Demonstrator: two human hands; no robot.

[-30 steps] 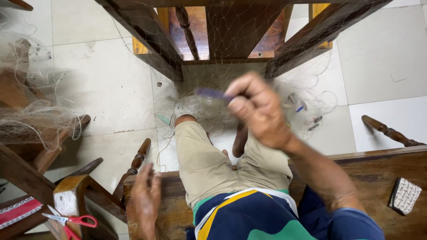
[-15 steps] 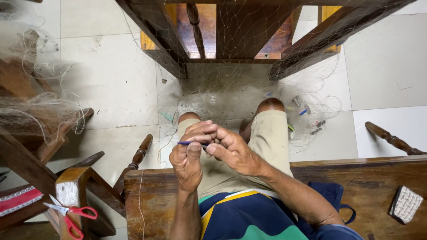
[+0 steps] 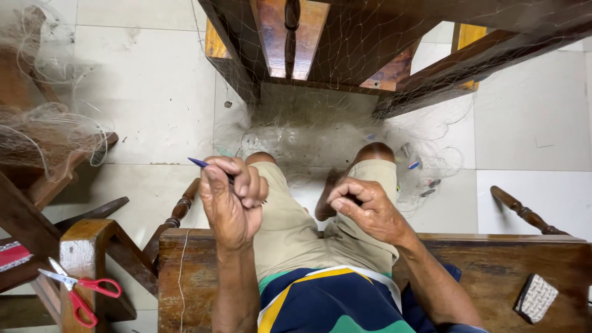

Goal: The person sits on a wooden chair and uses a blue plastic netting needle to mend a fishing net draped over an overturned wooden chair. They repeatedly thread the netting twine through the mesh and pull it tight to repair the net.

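A: What do we hold in our left hand?

B: A blue needle. Our grip is clenched around it, fingers curled tight, and only its pointed tip pokes out to the left, above our left knee.

A: And our right hand?

B: Its fingers are pinched together over our right thigh. We think they nip a fine strand of the net, but the line is too thin to see, so we cannot tell whether that grip holds anything.

A: Where does the net lie?

B: It hangs over the wooden chair in front of us and gathers in a pale heap on the floor, just past our knees. Small coloured floats sit in the mesh near our right knee.

A: The two hands, are they touching?

B: No, they are apart, one over each leg, both above our beige shorts.

A: What do we sit on?

B: A dark wooden bench. A small chequered pad lies on it at our right.

A: Anything at our left?

B: Red-handled scissors rest on a wooden post, well away from our left hand. Further left, more netting is bunched over another piece of wooden furniture. A thin line hangs down the bench front beside our left arm.
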